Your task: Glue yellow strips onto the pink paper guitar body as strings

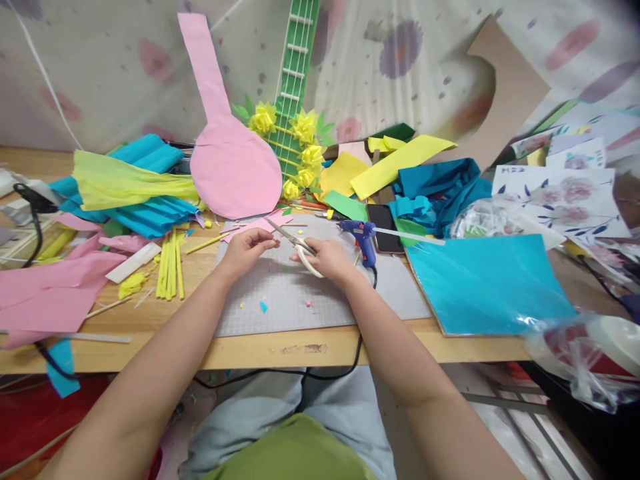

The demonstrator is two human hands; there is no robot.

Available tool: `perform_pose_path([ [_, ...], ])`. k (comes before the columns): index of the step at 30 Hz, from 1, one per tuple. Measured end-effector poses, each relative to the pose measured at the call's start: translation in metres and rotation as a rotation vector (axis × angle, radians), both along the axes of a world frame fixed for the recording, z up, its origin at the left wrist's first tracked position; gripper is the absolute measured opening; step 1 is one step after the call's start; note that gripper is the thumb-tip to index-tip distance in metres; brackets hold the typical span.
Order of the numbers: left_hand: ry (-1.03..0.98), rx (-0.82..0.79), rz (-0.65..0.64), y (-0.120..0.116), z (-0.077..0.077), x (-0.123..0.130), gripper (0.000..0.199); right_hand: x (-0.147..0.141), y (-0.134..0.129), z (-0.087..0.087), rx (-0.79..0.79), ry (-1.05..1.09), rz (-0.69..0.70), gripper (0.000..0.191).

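My right hand [327,259] grips a pair of scissors [309,261] with white handles, its blades pointing up and left above the grey cutting mat [280,313]. Close by on the left, my left hand [249,250] has its fingertips pinched together near the blades. Whatever is between those fingertips is too small to make out. Behind the hands lies a pink paper scrap [250,228]. Little bits of coloured paper, among them a blue scrap [263,307], are scattered on the mat. A blue glue gun [364,241] with a long glue stick rests just right of my right hand.
A pink guitar-shaped cutout [235,167] and a green stringed neck [296,73] with yellow paper flowers lean at the back. Blue crepe paper [150,217] and yellow strips [171,267] lie left. A phone [385,227] and blue sheet [490,283] sit right. A black cord [300,375] hangs along the front.
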State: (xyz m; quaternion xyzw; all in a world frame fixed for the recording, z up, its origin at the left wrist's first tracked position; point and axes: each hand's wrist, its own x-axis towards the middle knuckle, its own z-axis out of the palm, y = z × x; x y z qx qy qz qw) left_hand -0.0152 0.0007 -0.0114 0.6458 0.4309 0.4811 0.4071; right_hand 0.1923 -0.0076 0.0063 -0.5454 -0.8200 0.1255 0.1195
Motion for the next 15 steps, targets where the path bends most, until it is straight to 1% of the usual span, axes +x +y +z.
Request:
perform_pose_path([
  [3, -0.013, 0.010, -0.006, 0.0000, -0.0015, 0.0012, 0.019, 0.0024, 0.0007, 0.0011, -0.050, 0.029, -0.002, 0.053],
  [7, -0.018, 0.003, -0.008, 0.0011, -0.0037, 0.0020, 0.022, 0.0012, -0.0022, 0.0040, -0.060, 0.002, 0.090, 0.050],
  [11, 0.002, 0.028, 0.020, 0.0019, -0.0046, 0.0027, 0.024, -0.0031, -0.0061, 0.0059, -0.026, -0.031, 0.145, 0.049],
  [15, 0.026, 0.026, 0.031, 0.0015, -0.0045, 0.0032, 0.024, -0.0051, -0.0072, 0.0061, 0.029, -0.050, 0.138, 0.049],
])
